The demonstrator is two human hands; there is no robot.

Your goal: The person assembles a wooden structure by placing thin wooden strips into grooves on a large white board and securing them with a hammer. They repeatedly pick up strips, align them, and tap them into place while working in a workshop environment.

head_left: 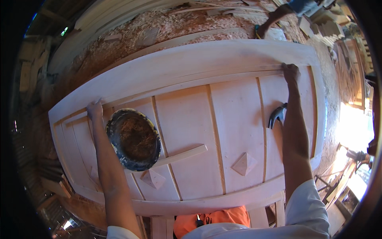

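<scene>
A large pale wooden panelled door (183, 113) lies flat in front of me. Along its far inner edge runs a long thin wooden strip (191, 82). My right hand (291, 73) is closed on the strip near its right end. At the other end, my left hand (95, 108) closes around the strip, its fingertips partly hidden. Beside my left forearm sits a dark round basin (134, 139) with brown shavings inside. A claw hammer (277, 114) rests on the door by my right forearm, which hides part of its handle.
A short wooden batten (185, 154) lies next to the basin. Two pyramid-shaped wooden blocks, one (244, 164) to the right and one (153, 178) below the basin, rest on the panels. Wood shavings (179, 26) cover the ground beyond. Another person's leg (276, 18) shows at the far right.
</scene>
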